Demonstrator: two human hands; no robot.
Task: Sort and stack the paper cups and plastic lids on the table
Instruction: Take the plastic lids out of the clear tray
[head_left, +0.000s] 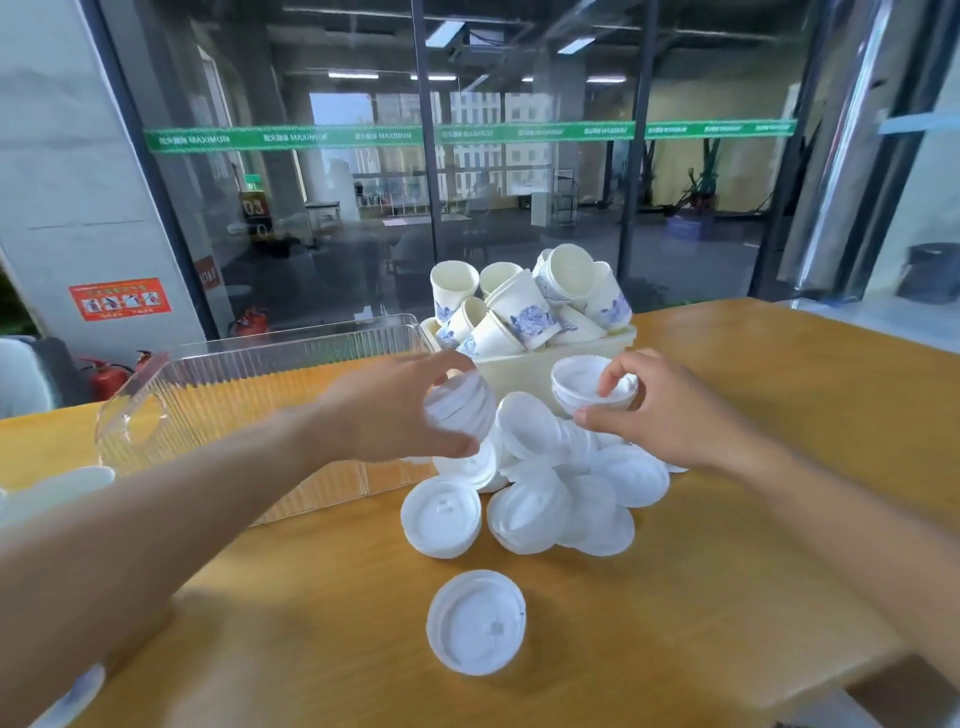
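White plastic lids (550, 488) are heaped on the wooden table (753, 395), one lid (475, 622) lying apart nearer the camera. A short stack of lids (462, 405) is gripped by the curled left hand (395, 410), while a second stack (587, 387) is pinched by the right hand (670, 410). Paper cups (530, 306) are piled in a cream bin (524, 369) behind, beside a clear tray (249, 395).

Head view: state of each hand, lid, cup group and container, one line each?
left hand: grips a stack of lids, raised.
right hand: pinches nested lids.
lid pile: loose, jumbled on the table.
single lid: lies apart, nearer the camera.
paper cups: heaped unsorted in cream bin.
clear bin: open-topped.
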